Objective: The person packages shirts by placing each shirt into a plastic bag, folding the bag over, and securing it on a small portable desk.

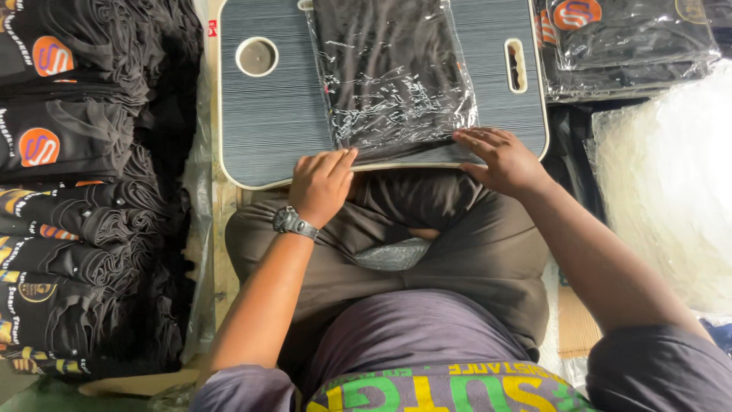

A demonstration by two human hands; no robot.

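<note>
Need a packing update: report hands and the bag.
Left hand and right hand open, fingers flat on bag's near edge. Bagged dark shirt flat on lap tray. Nothing in the way.

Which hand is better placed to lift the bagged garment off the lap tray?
Probably right. The right hand already rests on the clear bag at its near corner; the left hand sits at the tray edge beside it.

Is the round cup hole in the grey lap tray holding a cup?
No, the round cup hole in the grey lap tray sits empty, left of the bagged dark garment.
</note>
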